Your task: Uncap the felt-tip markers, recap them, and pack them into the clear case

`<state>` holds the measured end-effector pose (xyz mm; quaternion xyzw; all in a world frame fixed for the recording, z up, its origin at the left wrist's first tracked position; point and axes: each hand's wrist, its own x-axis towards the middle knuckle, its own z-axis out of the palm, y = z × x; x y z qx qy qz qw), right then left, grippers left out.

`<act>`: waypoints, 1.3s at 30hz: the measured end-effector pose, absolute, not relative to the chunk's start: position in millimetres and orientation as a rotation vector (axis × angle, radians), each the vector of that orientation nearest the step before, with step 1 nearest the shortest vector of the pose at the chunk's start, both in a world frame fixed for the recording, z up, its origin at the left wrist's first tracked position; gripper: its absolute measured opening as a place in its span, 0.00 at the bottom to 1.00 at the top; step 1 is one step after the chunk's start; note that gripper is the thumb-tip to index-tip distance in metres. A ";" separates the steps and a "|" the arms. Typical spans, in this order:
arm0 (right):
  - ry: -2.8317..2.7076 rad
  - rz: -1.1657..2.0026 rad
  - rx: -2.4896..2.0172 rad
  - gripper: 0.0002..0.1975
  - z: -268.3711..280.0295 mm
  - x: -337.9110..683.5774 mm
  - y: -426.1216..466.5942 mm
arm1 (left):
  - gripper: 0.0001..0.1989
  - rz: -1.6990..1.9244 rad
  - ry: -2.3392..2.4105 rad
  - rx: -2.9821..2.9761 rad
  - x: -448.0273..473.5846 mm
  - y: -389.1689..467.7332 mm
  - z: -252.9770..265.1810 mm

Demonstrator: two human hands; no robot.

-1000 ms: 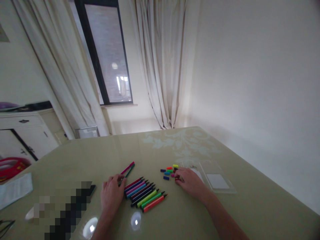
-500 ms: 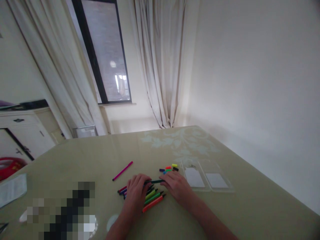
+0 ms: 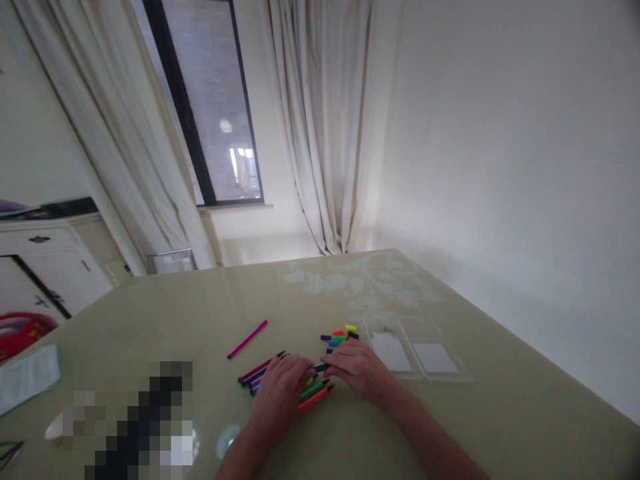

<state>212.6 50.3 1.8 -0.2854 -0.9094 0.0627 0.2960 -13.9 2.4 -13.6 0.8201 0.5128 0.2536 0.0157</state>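
Between my hands is a dark green marker (image 3: pixel 320 367), mostly covered by fingers. My left hand (image 3: pixel 283 388) is closed around one end, above a row of uncapped markers. My right hand (image 3: pixel 356 370) pinches the other end; whether it grips a cap or the barrel is hidden. From under my left hand stick out a red marker (image 3: pixel 315 400), a green marker (image 3: pixel 314 390) and several dark and purple ones. Just beyond my right hand lie several loose caps, among them a yellow cap (image 3: pixel 351 328). A magenta marker (image 3: pixel 249 339) lies apart, farther left.
To the right lies an open clear plastic case (image 3: pixel 420 375) with white paper inserts. A pixelated dark patch (image 3: pixel 137 413) covers the front left of the table (image 3: pixel 175 313). A pale packet (image 3: pixel 30 377) rests at the left edge. A wall borders the table's right side.
My left hand has moved slightly right and closer to my right hand, so less of the dark green marker shows. Loose caps and other markers keep their places.
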 end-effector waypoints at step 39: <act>-2.489 0.367 -1.203 0.06 4.4 227.7 58.0 | 0.21 0.843 2.568 1.864 -99.3 25.3 -27.0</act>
